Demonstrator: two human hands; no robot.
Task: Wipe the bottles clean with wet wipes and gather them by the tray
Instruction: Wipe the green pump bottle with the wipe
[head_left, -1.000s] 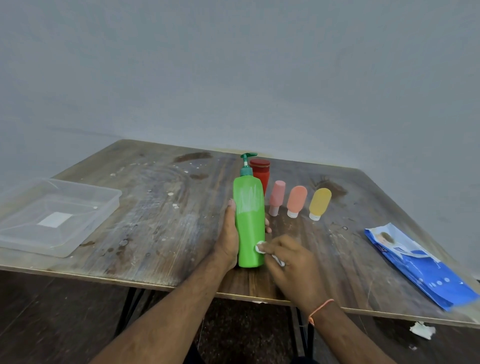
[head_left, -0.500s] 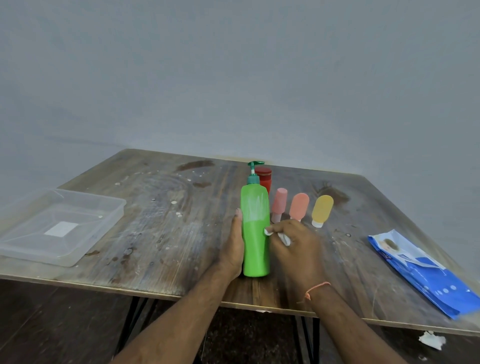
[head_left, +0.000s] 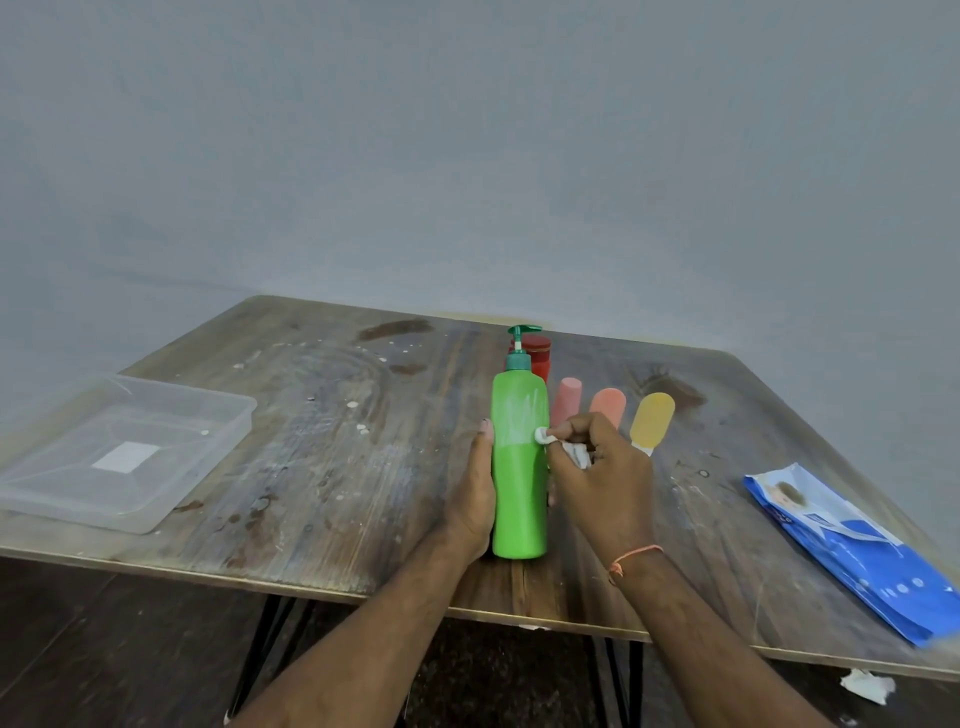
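Observation:
A tall green pump bottle (head_left: 519, 483) stands upright near the table's front edge. My left hand (head_left: 474, 493) grips its left side from behind. A crumpled white wet wipe (head_left: 563, 446) is pinched in my right hand (head_left: 597, 478) and pressed against the bottle's right side at mid height. A whitish smear covers the bottle's upper half. Behind it stand a red bottle (head_left: 539, 356), a pink tube (head_left: 566, 400), an orange tube (head_left: 609, 405) and a yellow tube (head_left: 652, 420). The clear plastic tray (head_left: 156, 499) sits at the left.
A blue wet-wipe pack (head_left: 852, 551) lies at the right near the table edge. The wooden table (head_left: 337, 441) is stained and speckled. A crumpled white scrap (head_left: 865, 686) lies on the floor at the lower right.
My right hand has slid the wipe up the bottle's right side from near its base to mid height. The left hand keeps its hold on the bottle.

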